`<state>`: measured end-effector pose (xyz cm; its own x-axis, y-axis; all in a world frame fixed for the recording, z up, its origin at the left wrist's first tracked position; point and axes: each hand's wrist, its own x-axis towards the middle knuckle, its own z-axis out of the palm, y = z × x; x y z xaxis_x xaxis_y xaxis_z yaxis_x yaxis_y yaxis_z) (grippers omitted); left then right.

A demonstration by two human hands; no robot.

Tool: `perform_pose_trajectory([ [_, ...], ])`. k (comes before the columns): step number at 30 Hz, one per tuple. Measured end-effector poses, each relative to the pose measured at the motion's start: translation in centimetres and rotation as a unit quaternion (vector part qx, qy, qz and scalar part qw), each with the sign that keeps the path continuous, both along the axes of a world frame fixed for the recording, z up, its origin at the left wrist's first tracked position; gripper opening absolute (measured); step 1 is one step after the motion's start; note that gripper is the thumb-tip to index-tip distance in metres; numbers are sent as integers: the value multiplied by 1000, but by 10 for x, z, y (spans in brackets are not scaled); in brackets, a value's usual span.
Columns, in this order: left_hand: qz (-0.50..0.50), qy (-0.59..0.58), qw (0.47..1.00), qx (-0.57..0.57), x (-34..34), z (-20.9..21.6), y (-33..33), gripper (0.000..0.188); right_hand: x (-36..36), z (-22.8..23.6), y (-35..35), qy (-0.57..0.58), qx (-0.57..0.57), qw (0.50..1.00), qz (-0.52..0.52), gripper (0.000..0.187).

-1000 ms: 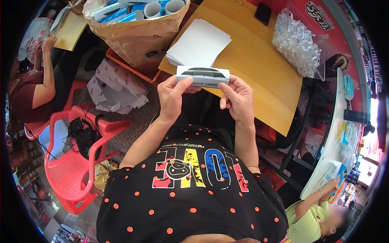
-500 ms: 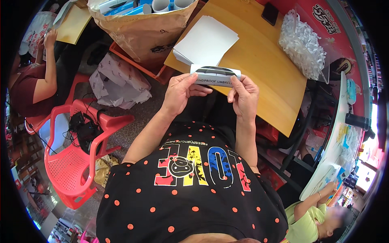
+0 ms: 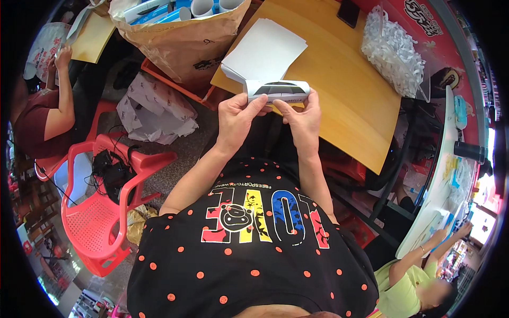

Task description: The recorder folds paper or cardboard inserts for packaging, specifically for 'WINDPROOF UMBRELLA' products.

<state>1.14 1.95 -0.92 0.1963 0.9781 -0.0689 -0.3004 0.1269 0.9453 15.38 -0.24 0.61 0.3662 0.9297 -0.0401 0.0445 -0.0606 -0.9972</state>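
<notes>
Between my hands is a rolled paper sleeve point(image 3: 271, 89), white and grey with a black umbrella picture on it. It lies level across the near edge of the table. My left hand point(image 3: 236, 117) grips the left part, its thumb pressed on the lower edge. My right hand point(image 3: 305, 121) closes on the right part, with its thumb laid inward along the same edge. The fingers behind the roll are mostly hidden. Just beyond it, a stack of white paper sheets point(image 3: 265, 47) rests on the wooden table point(image 3: 352, 100).
A large brown paper bag point(image 3: 180, 45) of blue and white paper rolls stands at the upper left, by an orange crate point(image 3: 204, 100). A clear container of white strips point(image 3: 395, 50) and a phone point(image 3: 348, 12) are on the table. Left stands a red plastic chair point(image 3: 90, 222); people sit on both sides.
The paper sleeve has shifted slightly left and up with my hands. My right thumb has slid inward, nearer my left thumb. The person at the lower right has stretched an arm out.
</notes>
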Motion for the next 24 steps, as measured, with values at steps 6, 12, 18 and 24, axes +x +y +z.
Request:
perform_pose_trajectory([
  [6, -43, -55, 993, -91, -10, 1, 5, 26, 16, -11, 0, 19, -14, 1000, 11, 19],
  [12, -33, 117, 993, -1, -57, 14, 19, 14, 23, -6, -11, 35, -25, 995, 85, 25],
  [18, 258, 267, 906, 205, -113, 97, 46, 28, 35, -4, -8, 121, 60, 990, 28, 30],
  [24, 378, 520, 678, 356, -171, 145, 158, 23, 31, 1, -12, 112, 22, 992, 46, 27],
])
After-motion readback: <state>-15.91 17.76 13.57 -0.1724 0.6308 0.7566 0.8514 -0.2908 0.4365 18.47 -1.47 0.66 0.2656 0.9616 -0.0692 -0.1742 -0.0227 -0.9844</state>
